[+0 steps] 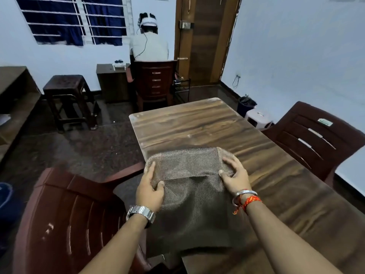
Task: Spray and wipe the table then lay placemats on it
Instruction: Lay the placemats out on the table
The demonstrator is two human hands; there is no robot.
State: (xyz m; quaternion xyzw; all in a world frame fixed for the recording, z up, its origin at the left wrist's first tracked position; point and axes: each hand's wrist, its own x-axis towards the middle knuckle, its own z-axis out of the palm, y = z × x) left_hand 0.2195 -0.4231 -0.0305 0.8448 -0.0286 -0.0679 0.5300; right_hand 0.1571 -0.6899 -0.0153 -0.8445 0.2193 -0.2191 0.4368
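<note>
**Laying a placemat on the wiped table**

Head view. A brown woven-mesh placemat (187, 175) is held over the near left corner of the long wood-grain table (227, 123), the landmark for all positions here. Its far part lies on or just above the tabletop, while its near part hangs off the table's near edge; whether the mat already touches the wood cannot be told. The left hand (150, 186), with a metal watch at the wrist, pinches the mat's left side between thumb and fingers. The right hand (235, 177), with a steel bangle and an orange thread at the wrist, is closed on the right side in the same way. No spray bottle or cloth is in view, so the wiping stage is judged finished. A dark red plastic chair (75, 214) stands left of the table, and another (320, 135) stands on its right side.

To do this step well, both hands should draw the mat taut, square its edges to the table's edges, lower it flat, and smooth outward before letting go.
</note>
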